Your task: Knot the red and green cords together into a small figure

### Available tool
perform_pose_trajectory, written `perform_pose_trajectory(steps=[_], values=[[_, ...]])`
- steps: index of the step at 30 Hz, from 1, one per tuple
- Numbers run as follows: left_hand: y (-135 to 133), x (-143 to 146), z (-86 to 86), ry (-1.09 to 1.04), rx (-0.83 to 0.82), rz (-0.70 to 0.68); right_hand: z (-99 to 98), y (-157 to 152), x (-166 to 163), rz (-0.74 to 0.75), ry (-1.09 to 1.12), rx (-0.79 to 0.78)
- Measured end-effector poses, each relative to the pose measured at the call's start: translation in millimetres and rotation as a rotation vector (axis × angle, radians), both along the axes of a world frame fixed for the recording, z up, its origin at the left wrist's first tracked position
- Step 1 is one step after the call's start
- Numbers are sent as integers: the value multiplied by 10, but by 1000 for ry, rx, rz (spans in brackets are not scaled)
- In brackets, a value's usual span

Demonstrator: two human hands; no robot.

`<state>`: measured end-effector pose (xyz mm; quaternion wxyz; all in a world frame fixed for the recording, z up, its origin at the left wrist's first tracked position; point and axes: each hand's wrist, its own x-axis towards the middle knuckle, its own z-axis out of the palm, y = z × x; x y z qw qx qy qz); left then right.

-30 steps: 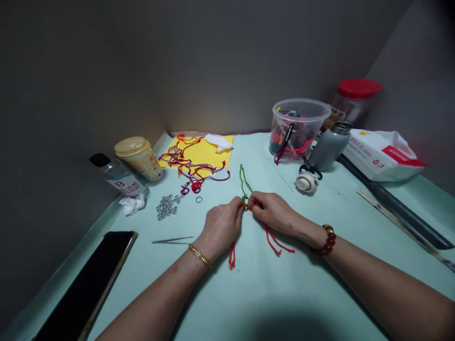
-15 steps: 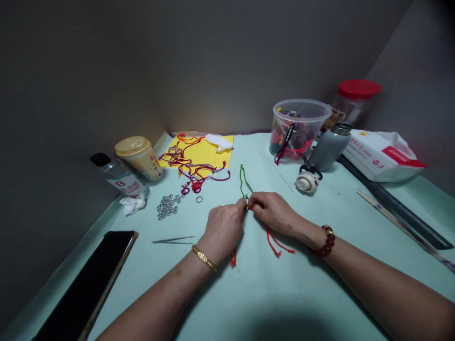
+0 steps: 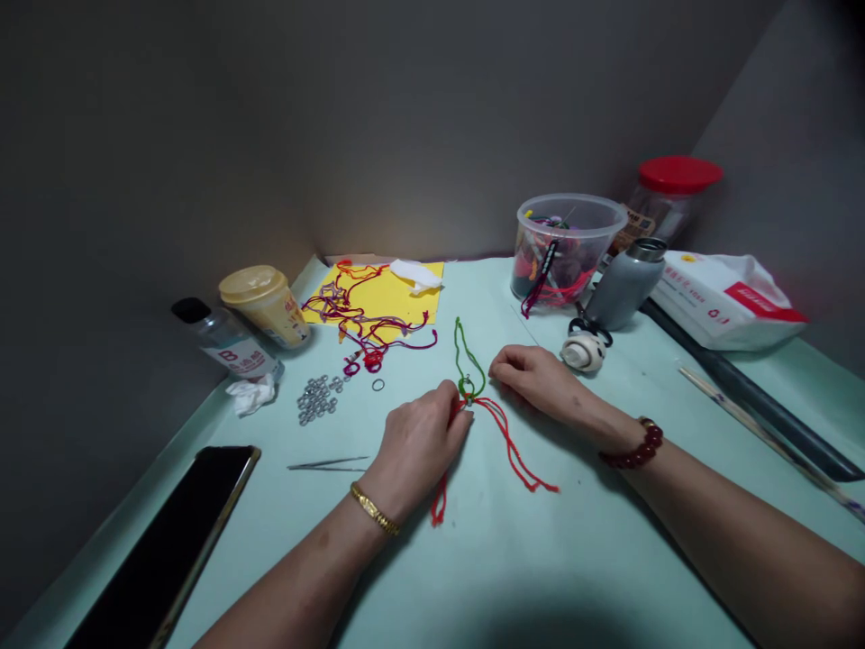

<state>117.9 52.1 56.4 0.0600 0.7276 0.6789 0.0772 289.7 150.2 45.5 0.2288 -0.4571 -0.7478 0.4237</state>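
Our bare left hand [image 3: 423, 428] pinched the thin red cord [image 3: 532, 487] where it met the looped thin green cord [image 3: 458, 324], probably to steady the join on the pale-green desk [image 3: 419, 586]. Our bare right hand [image 3: 537, 383] sat just beside, grip narrow; we couldn't tell if it held anything.

Dim grey walls [image 3: 432, 117] behind pale-green tabletop [image 3: 527, 559]

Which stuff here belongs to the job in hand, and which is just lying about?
In the job:
red cords, at the left hand
green cord
probably tweezers, small grey rings, clear tub

Apparently just lying about:
phone
grey flask
yellow-lidded cup
black-capped bottle
crumpled tissue
white bag
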Motion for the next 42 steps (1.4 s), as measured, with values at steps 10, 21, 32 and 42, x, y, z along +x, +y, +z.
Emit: perform_pose_trajectory(steps=[10,21,32,42], values=[[-68,19,-68,88,17,-356,61,202,-275,-75,-237,250],[18,-7,-87,-64,-26,-333,-13,386,-604,110,-439,323],[28,-12,-65,41,-40,-405,-95,391,-579,47,-365,366],[43,-16,-53,68,-8,-452,-143,442,-619,-50,-377,343]])
